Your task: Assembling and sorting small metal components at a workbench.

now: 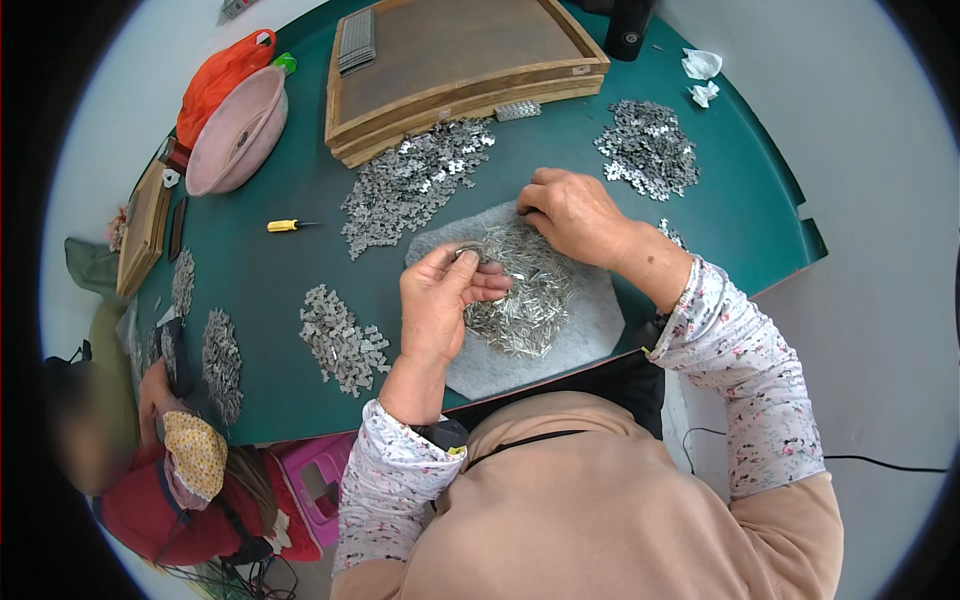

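A heap of thin shiny metal pins (525, 300) lies on a grey felt mat (475, 375) in front of me. My left hand (437, 298) is over the heap's left side, closed on a small grey metal part (467, 251) between thumb and forefinger, its other fingers curled loosely. Most of that part is covered by the fingertips. At the heap's far edge is my right hand (575, 215), its fingers bent and pinched together; whatever they hold is hidden. Just beyond the mat, a large pile of small grey metal pieces (410, 185) spreads over the green table (260, 275).
Wooden trays (460, 60) stand at the back, with a black bottle (628, 28) beside them. More metal pieces lie in piles at right (648, 150) and left (343, 340). A yellow-handled screwdriver (285, 226) and pink basin (238, 130) are left. Another person (150, 490) sits lower left.
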Available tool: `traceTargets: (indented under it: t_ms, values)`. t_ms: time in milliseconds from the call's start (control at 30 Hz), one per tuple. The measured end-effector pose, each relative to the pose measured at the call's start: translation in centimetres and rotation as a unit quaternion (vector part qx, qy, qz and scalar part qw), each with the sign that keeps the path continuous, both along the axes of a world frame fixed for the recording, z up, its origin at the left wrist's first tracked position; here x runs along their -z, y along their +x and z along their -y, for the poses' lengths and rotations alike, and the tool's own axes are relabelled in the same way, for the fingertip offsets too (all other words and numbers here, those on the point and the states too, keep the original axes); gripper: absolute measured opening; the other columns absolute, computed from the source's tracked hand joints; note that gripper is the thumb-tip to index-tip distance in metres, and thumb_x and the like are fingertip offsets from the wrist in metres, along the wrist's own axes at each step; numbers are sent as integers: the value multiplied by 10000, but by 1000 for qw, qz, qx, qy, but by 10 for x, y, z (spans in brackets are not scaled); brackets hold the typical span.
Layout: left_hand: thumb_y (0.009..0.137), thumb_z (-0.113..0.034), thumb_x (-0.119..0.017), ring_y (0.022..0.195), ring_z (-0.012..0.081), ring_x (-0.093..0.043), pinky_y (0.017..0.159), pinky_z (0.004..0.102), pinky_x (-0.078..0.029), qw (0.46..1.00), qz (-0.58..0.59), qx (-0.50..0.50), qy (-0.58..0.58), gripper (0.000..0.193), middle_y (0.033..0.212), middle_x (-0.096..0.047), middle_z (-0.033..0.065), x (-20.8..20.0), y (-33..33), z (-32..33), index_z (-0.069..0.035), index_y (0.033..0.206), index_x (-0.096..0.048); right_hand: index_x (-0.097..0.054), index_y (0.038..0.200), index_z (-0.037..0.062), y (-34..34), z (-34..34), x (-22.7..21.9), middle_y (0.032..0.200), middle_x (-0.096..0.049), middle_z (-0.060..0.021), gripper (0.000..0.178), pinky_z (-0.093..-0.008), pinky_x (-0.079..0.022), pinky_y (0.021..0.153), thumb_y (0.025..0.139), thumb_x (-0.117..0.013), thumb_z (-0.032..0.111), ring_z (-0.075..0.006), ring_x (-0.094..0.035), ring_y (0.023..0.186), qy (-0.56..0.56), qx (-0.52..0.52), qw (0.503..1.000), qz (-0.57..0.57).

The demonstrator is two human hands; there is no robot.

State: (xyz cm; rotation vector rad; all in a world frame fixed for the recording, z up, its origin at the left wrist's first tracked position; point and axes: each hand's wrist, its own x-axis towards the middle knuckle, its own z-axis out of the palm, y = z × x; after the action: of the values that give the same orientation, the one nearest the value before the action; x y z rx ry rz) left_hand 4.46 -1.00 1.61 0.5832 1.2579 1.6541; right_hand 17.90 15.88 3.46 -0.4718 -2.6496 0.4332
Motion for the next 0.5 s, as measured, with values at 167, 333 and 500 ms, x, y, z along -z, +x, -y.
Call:
traceTargets:
  t_ms: [167,333,500]
  values:
    - [951,-97,-572,743,272,-699,656,346,-592,999,29,-11,-11,191,878,-666,188,-2,-3,6,71,1035,-605,-684,882,42,-15,-2,2,873,-623,-103,123,-407,-514,732,765,-702,77,-308,-635,845,10,-17,998,55]
    - [942,-100,-589,713,260,-697,637,337,-586,999,35,1,3,163,852,-671,175,5,-4,10,50,1001,-612,-680,870,48,-25,-6,2,874,-618,-99,112,-404,-512,742,763,-700,75,-301,-629,850,38,-46,997,40]
    - [935,-109,-605,684,244,-694,621,324,-579,999,42,3,19,143,832,-675,158,6,-2,11,30,965,-617,-678,856,49,-39,-2,1,869,-615,-97,91,-399,-512,745,772,-693,81,-297,-623,867,29,-71,996,37]
